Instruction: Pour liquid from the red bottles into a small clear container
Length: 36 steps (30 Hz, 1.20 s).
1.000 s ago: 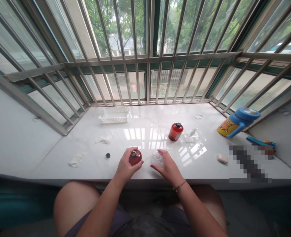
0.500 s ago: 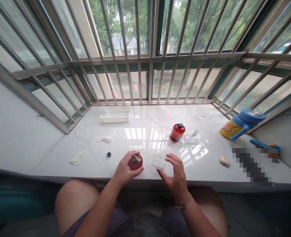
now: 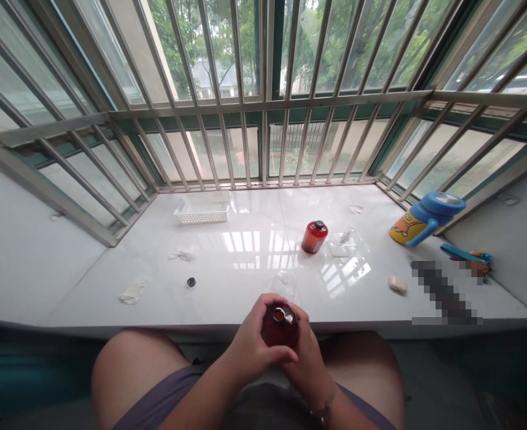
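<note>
An uncapped dark red bottle (image 3: 277, 332) is held upright between both hands, close to my body at the sill's front edge. My left hand (image 3: 258, 343) wraps round its left side, the thumb across the front. On the other side my right hand (image 3: 307, 346) closes against the bottle, its fingers partly hidden. A small black cap (image 3: 191, 282) lies on the sill to the left. Just beyond my hands is a clear plastic piece (image 3: 284, 280). Farther back stands a second red bottle (image 3: 314, 237) with its black cap on.
A white perforated basket (image 3: 203, 209) sits near the window bars. Crumpled white scraps (image 3: 133, 292) lie at left. To the right are a clear plastic tray (image 3: 344, 242), a pale soap-like lump (image 3: 397, 285), a blue-yellow flask (image 3: 427, 220) and a blue-orange tool (image 3: 467, 255).
My left hand has brought the open bottle right and nearer to my body, off the sill surface. My right hand, free before, has come in and closed on it. The view has shifted slightly.
</note>
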Motion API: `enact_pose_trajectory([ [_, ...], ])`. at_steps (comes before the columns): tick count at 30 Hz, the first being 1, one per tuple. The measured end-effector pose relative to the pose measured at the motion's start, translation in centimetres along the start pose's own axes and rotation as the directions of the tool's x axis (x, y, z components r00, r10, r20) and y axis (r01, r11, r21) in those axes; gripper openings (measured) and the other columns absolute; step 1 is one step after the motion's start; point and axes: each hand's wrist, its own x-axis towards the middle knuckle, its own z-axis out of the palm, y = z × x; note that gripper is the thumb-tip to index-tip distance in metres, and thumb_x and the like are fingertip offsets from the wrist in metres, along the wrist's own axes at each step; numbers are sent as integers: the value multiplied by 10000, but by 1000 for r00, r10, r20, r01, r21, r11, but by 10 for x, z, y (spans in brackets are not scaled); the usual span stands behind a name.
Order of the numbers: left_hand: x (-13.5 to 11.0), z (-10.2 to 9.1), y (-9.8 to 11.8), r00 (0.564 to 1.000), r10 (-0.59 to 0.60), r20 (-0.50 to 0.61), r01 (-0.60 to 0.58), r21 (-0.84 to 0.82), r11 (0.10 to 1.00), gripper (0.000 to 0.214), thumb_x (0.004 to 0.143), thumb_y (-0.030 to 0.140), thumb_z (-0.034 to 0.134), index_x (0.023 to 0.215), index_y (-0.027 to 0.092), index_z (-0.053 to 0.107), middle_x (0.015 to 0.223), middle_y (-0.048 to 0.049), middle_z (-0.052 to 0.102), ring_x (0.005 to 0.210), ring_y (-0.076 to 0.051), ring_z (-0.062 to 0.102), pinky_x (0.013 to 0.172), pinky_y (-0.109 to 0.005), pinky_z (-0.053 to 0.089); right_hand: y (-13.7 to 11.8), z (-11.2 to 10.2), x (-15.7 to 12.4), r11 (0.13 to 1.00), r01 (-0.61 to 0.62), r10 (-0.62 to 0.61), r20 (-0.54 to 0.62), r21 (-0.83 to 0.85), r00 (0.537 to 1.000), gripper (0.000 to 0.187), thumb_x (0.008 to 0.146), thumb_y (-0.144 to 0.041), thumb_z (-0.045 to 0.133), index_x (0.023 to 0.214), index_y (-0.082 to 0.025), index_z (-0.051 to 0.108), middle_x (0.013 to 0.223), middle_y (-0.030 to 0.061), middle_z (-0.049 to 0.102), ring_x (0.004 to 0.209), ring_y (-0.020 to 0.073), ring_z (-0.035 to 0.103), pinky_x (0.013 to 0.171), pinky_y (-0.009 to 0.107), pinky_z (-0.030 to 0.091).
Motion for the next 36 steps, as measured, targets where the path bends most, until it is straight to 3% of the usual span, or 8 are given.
enact_pose_trajectory([
  [2, 6, -4, -6, 996, 36, 78, -34, -34, 999, 918, 827, 846, 711, 1497, 241, 545, 1521, -164, 591, 1408, -391, 590, 1220, -540, 479, 5, -12, -1, 999, -49, 49, -51, -10, 997, 830, 800, -525, 884, 1467, -239, 482, 1330, 148, 717, 1146, 336, 760, 991, 471, 651],
  [5, 26, -19, -17, 995, 84, 48, -90, 133, 987, 771, 1019, 783, 456, 1578, 252, 477, 1664, -165, 477, 1583, -370, 427, 1339, -588, 317, 10, -29, -2, 990, -134, 125, -173, -42, 977, 807, 802, -547, 870, 1446, -234, 497, 1349, 151, 707, 1186, 337, 739, 1039, 495, 616],
  [9, 68, -37, -34, 996, 43, 83, -80, 518, 851, 1042, 782, 609, 916, 1631, 271, 416, 1721, -179, 407, 1623, -407, 359, 1349, -636, 286, 13, -47, 2, 974, -209, 180, -271, -84, 946, 766, 784, -540, 846, 1400, -226, 519, 1289, 141, 718, 1106, 312, 749, 1002, 474, 616],
  [14, 96, -27, -56, 997, -54, 56, 8, 613, 790, 1302, 513, 542, 1070, 1610, 228, 443, 1680, -227, 435, 1610, -479, 351, 1314, -684, 323, 16, -66, 15, 956, -275, 223, -355, -103, 908, 813, 732, -625, 855, 1367, -224, 545, 1253, 137, 743, 1067, 315, 754, 941, 444, 623],
  [17, 94, -9, -63, 998, -22, -65, 55, 589, 806, 1239, 517, 507, 1073, 1562, 219, 473, 1612, -204, 507, 1555, -446, 439, 1297, -640, 368, 20, -72, 18, 948, -304, 250, -367, -97, 896, 880, 700, -680, 877, 1370, -219, 543, 1263, 154, 745, 1081, 334, 752, 929, 454, 620],
  [21, 89, 2, -60, 984, -84, -157, 154, 521, 840, 920, 616, 388, 1030, 1396, 222, 572, 1419, -129, 657, 1363, -369, 624, 1190, -546, 496, 25, -75, 18, 944, -313, 262, -343, -101, 902, 918, 681, -701, 893, 1378, -217, 542, 1283, 162, 741, 1111, 353, 748, 963, 485, 608],
  [29, 61, -27, -47, 989, -107, -99, 141, 455, 879, 813, 638, 265, 981, 1349, 258, 585, 1369, -83, 677, 1273, -321, 668, 1143, -482, 524, 24, -77, 21, 949, -244, 193, -246, -201, 950, 795, 752, -641, 861, 1372, -236, 571, 1264, 128, 755, 1089, 327, 768, 966, 464, 626],
  [36, 30, -48, -47, 990, 96, -106, -17, 583, 812, 874, 626, 277, 1028, 1377, 299, 582, 1348, -74, 654, 1305, -331, 628, 1157, -541, 534, 30, -78, 29, 953, -18, 16, -8, -303, 1000, 706, 830, -429, 848, 1437, -258, 532, 1356, 122, 704, 1204, 325, 726, 1042, 510, 613],
])
